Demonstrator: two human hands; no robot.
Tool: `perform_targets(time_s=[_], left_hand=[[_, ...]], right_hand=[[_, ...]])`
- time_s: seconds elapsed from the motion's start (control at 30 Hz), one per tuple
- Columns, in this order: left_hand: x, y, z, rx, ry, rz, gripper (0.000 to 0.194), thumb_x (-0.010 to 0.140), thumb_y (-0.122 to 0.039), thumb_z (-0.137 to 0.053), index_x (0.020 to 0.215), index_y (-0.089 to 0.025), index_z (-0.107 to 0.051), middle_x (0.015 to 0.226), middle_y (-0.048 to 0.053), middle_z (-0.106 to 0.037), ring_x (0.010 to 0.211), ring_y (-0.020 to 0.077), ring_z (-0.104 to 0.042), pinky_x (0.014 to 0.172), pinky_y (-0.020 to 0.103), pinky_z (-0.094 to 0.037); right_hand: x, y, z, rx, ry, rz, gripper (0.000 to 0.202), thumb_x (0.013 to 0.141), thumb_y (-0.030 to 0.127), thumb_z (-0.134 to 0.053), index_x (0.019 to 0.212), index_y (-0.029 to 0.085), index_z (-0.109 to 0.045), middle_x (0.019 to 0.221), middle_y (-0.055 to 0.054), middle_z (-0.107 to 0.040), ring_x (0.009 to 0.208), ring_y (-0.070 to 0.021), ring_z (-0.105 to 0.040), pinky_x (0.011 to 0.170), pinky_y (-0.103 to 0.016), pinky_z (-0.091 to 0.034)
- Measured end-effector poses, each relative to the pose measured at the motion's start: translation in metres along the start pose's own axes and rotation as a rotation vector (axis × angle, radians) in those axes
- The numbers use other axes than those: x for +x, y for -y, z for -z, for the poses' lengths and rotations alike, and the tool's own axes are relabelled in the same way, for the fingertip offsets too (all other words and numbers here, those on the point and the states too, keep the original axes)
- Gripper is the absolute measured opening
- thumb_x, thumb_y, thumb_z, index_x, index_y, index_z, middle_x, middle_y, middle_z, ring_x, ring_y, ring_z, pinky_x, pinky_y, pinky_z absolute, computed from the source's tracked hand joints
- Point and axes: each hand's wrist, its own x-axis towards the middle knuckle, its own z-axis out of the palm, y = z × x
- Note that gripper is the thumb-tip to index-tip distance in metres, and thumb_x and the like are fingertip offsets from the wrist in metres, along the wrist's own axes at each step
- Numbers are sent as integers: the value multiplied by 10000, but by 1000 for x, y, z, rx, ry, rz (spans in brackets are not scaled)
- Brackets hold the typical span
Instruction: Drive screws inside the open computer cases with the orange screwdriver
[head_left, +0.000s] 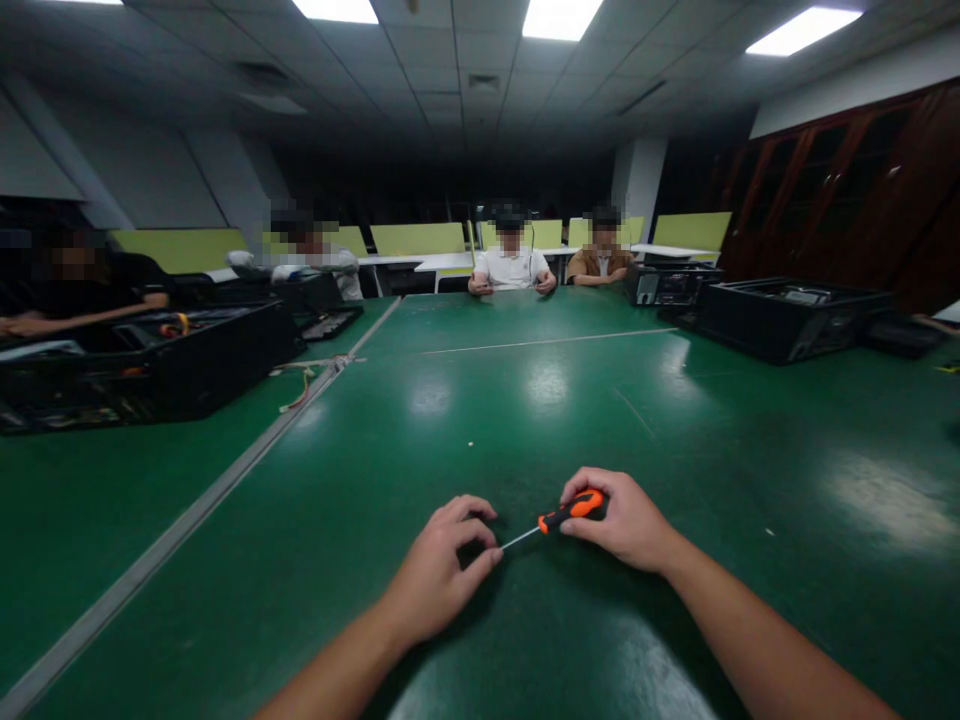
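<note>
An orange and black screwdriver (574, 510) is held above the green table (517, 400), near the bottom centre. My right hand (626, 520) is closed around its handle, with the fingers over the top and the thumb below. The thin metal shaft points left and slightly down. At the shaft's end, the thumb and a finger of my left hand (442, 565) pinch together, while another finger arches above them. The very tip is hidden at these fingertips.
Open black computer cases stand at the left (217, 360) and right (795, 320). Loose cables (300, 392) lie by the metal strip (187, 520) at the left. A small white bit (470, 443) lies ahead of my hands. Several people sit across and at the left.
</note>
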Motion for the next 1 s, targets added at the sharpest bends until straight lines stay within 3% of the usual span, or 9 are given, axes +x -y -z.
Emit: perform_targets(time_s=[0.2, 0.37, 0.77, 0.87, 1.0], left_hand=[[-1, -2, 1, -26, -185, -58, 139, 914, -269, -554, 836, -199, -645, 1058, 81, -625, 1032, 219, -605, 930, 377, -481], [-2, 0, 0, -13, -264, -110, 130, 898, -275, -594, 838, -205, -686, 1007, 76, -628, 983, 208, -613, 884, 344, -500], [-2, -3, 2, -16, -369, -228, 86, 858, -233, -657, 809, -208, -723, 901, 57, -635, 896, 185, -619, 818, 302, -513], [-4, -3, 0, -7, -390, -255, 81, 852, -226, -665, 793, -207, -718, 899, 54, -634, 919, 191, -614, 871, 323, -503], [-4, -1, 1, -5, -367, -214, 100, 866, -239, -646, 799, -204, -712, 937, 58, -628, 938, 193, -612, 874, 326, -505]], right_hand=[[1, -7, -6, -155, 64, -60, 180, 628, 169, -822, 722, 198, -672, 752, 26, -656, 736, -167, -577, 657, -263, -372], [0, -8, -7, -170, 99, -58, 166, 652, 189, -820, 728, 203, -673, 760, 35, -672, 746, -160, -589, 658, -253, -373], [-1, -3, -5, -111, 123, -55, 162, 661, 163, -810, 740, 194, -671, 741, 38, -672, 701, -149, -577, 622, -244, -384], [-1, -2, -7, -90, 124, -51, 171, 649, 148, -811, 728, 189, -665, 727, 35, -667, 684, -148, -573, 608, -245, -381], [-1, 1, -7, -26, 108, -29, 276, 635, 78, -783, 849, 187, -647, 808, 25, -690, 748, -149, -625, 672, -241, -440]])
